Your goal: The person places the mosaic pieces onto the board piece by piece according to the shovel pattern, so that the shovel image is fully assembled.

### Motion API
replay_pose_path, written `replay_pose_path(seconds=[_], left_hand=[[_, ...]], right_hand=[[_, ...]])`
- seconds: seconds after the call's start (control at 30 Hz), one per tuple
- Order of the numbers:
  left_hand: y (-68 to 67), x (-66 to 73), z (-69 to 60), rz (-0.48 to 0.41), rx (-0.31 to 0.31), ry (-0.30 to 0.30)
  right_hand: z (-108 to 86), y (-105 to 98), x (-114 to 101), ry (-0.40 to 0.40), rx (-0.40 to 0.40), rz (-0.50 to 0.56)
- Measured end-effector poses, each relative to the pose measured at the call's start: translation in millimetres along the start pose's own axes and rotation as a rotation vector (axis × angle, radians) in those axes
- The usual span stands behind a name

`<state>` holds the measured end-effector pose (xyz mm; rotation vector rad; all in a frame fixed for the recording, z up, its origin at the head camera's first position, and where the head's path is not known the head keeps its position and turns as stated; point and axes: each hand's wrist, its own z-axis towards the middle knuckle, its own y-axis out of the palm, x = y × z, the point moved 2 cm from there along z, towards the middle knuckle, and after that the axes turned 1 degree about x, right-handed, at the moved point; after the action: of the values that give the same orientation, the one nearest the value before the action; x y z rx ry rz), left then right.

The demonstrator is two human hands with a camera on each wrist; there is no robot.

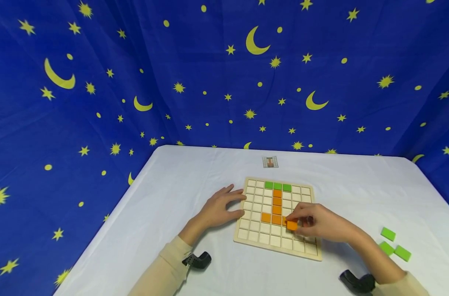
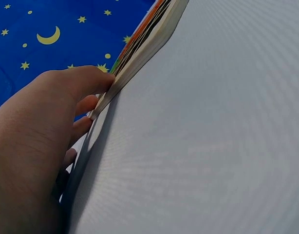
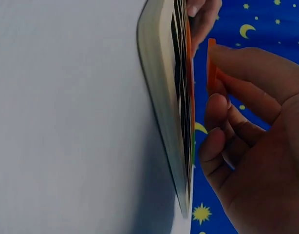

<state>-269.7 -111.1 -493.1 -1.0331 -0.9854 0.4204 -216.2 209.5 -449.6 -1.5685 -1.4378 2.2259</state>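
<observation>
The pale, wood-like board (image 1: 254,235), square with rounded corners, lies on smooth white cloth (image 1: 187,181), its face cut into a grid of shallow square cells. Flat green tiles (image 1: 277,186) form a short row at its far edge; flat orange tiles (image 1: 277,202) run in a column below them into a crossing row. Three loose green tiles (image 1: 403,253) lie on the cloth to the right. The right hand (image 1: 322,222) pinches a thin orange square (image 1: 292,225) between thumb and fingers, just above the board. The left hand (image 1: 220,209) is spread, thumb and fingertips touching the board's left rim
</observation>
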Motion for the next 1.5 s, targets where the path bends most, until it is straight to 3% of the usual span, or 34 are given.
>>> replay_pose_path(seconds=[0.6,1.5], left_hand=[[-1.4,1.5,0.3,-0.012,-0.011,0.006],[-0.9,1.2,0.3,-0.003,-0.013,0.001]], right_hand=[[25.2,21.2,-11.9,-0.056,-0.054,-0.103],[27.3,26.7,-12.5,-0.053,-0.065,-0.124]])
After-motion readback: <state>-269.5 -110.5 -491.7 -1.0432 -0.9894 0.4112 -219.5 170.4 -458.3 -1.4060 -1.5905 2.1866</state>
